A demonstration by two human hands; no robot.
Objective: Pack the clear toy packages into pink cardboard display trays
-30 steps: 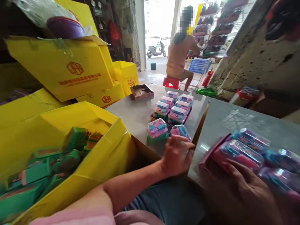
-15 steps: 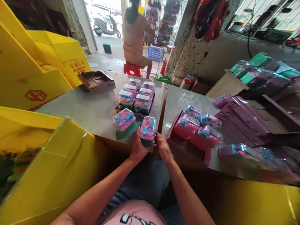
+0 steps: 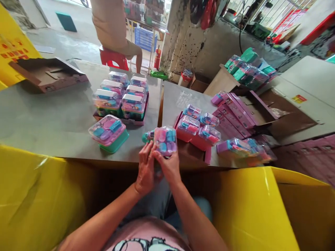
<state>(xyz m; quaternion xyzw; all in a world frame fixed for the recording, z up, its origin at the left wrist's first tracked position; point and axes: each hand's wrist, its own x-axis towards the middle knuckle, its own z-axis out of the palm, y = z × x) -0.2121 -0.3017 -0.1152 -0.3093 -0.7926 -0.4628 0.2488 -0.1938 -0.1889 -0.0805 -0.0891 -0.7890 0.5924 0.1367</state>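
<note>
Above the table's front edge I hold a small plastic toy case (image 3: 165,138), its clear lid over pink, purple and blue pieces tilted toward me. My right hand (image 3: 169,166) grips the case from below and the right, thumb across its lower edge. Against its left side lies my left hand (image 3: 146,167), fingers close together; its hold is partly hidden. Some green of the case shows beyond the left fingers. On the table to the left sits a similar case (image 3: 108,132) with a pink top and green base. Behind it, several cases (image 3: 133,104) stand in a shallow carton.
To the right, an open pink carton (image 3: 208,155) holds several clear-lidded cases. Flattened purple cartons (image 3: 232,115) and more cases (image 3: 242,150) lie beyond. An open cardboard tray (image 3: 52,75) rests at far left. Yellow boxes (image 3: 246,209) flank me. A person (image 3: 110,24) sits ahead on a red stool.
The held case has turned so its lid faces me more. My right hand has moved under it, and my left hand has shifted to its lower left side. The view has swung right.
</note>
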